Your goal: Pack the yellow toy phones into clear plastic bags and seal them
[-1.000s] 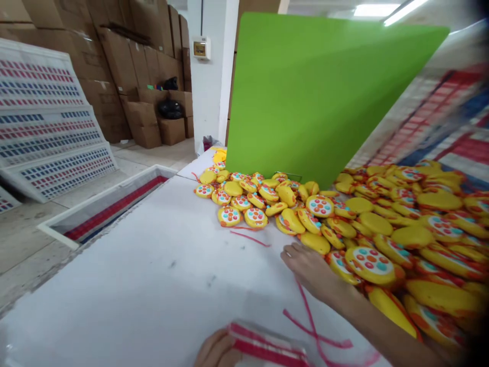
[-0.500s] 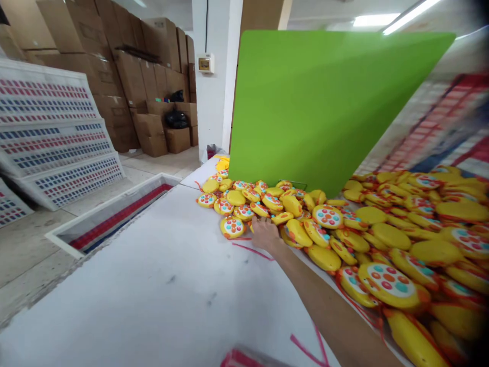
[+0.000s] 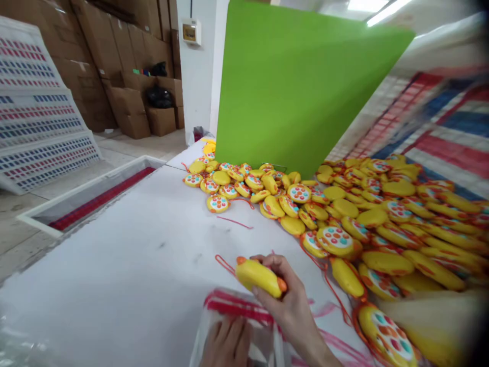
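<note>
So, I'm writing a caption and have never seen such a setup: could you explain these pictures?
There is no machine: these are a person's bare hands, seen by a camera worn on their head, looking forward and down. The right hand holds a yellow toy with a thin red loop. The left hand is at a clear plastic bag with a red band; whether its fingers are inside is hard to tell. On the white table lies a pile of similar toys, and a green board stands among them.
</note>
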`<state>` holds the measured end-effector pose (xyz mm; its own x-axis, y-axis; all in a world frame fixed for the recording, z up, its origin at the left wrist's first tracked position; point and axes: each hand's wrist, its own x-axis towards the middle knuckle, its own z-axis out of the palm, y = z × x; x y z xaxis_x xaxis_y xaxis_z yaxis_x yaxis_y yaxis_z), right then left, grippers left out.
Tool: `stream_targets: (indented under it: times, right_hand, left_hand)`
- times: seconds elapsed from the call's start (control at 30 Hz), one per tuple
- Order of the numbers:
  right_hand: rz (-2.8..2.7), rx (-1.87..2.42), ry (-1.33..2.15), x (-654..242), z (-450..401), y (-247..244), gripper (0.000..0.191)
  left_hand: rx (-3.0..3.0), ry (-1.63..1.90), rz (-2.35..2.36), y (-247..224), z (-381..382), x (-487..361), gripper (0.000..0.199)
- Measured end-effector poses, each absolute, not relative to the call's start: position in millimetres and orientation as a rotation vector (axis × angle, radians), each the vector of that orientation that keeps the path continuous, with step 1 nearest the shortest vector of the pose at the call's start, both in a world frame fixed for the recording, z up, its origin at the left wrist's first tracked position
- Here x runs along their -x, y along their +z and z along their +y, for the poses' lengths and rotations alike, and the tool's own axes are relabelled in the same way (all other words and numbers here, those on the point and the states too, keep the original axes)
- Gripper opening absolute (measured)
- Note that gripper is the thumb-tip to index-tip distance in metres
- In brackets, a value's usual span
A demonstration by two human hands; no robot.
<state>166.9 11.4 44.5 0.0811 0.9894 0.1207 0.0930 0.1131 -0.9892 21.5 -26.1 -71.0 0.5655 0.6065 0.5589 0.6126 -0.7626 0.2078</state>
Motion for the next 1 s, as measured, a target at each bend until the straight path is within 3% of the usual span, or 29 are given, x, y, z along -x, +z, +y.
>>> stream_targets:
  times: [0.23,0.47,0.67,0.8,1.0]
  right_hand:
    - [-1.174,1.290,1.011,-158.0,-52.8,10.5,0.025]
    - [-1.556,1.639,0.768,-189.2,-69.8,12.7,0.030]
    - [-1.254,1.577,1.080,-195.6,-77.5,27.5,0.036]
    - [-0.948,1.398,1.407,-195.3,-75.3,29.7,0.040]
    - [-0.771,1.233,1.514,-181.9,-57.9,30.9,0.040]
  left_hand:
    - [2.976,-0.841,-1.260,-35.4,-32.6,-25.1,0.026]
    - [3.049,-0.823,-1.439,-26.5,-37.0,-20.0,0.016]
    - [3.126,-1.107,-1.581,-22.2,-29.9,-8.6,0.040]
    - [3.208,-1.017,-1.520,-19.1,-26.3,-7.9,0.018]
    - [3.062,-0.920,-1.273,-23.8,-32.2,-12.7,0.025]
